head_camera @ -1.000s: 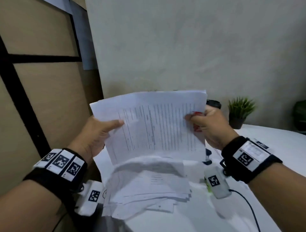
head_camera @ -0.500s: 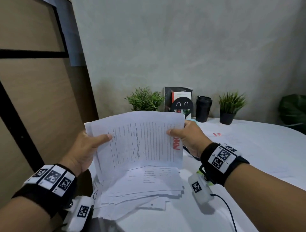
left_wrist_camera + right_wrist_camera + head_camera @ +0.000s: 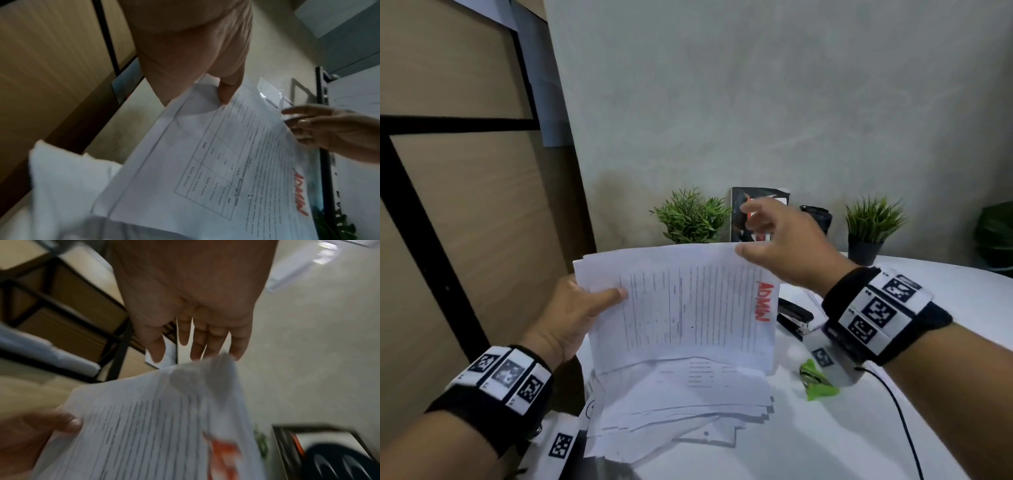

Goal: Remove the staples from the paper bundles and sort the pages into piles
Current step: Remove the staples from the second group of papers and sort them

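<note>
Paper bundle [image 3: 681, 305] marked ADMIN is held upright over the near pile [image 3: 678, 404] on the table [image 3: 825, 442], pinched at its left edge by the left hand [image 3: 571, 315]. Right hand [image 3: 787, 246] is spread open, thumb at the top right corner; contact is blurred. Stapler [image 3: 792, 317] is partly hidden behind the bundle.

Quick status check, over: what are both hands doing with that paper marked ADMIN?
Left hand grips the ADMIN bundle at its left edge. Right hand open at the top right corner, fingers spread. Loose page pile underneath; nothing blocking.

Stapler [image 3: 794, 317] perhaps blocking right
</note>
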Available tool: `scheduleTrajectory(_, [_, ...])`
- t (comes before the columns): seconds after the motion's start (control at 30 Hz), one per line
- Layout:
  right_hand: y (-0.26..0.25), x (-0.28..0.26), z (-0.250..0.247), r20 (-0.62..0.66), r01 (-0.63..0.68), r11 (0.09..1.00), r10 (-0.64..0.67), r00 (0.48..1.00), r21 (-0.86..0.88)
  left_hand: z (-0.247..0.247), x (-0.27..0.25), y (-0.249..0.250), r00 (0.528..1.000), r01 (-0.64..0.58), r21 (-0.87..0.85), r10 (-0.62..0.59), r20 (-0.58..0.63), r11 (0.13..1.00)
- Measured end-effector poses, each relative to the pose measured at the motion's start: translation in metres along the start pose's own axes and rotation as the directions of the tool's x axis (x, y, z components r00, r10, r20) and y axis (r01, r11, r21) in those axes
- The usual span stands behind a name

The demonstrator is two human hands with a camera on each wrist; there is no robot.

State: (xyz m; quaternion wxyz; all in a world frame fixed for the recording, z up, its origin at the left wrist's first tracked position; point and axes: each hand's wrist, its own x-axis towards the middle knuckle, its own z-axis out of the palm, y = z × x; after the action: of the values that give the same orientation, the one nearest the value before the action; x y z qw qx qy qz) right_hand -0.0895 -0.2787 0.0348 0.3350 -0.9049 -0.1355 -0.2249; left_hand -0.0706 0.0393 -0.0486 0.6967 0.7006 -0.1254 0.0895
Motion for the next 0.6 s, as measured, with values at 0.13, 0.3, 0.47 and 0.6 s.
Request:
scheduleTrajectory(0.13, [-0.046,0.016,-0.009,0.352,0.223,0.884,-0.071,0.933,-0.41,0.021,0.008,0.046,0.994,-0.106,0.167,0.103,0.03,0.98])
scheduleTrajectory(0.3, [-0.033,0.027,-0.021,0.271,-0.086,0.996,0.079,0.959,0.013,0.028,0.027,0.077,0.893,-0.193,0.304,0.295,-0.339,0.933])
scheduleTrajectory(0.47, [-0.006,0.01,-0.025,0.266,-0.315,0.704,0.183,0.947,0.636,0.041,0.013,0.053,0.968,0.245,-0.203,-0.227,0.11,0.948])
scheduleTrajectory(0.6, [-0.007,0.0,0.001,0.119,-0.233,0.633,0.219,0.969,0.739,0.081,0.006,0.06,0.999,0.05,-0.182,-0.05,0.005,0.982])
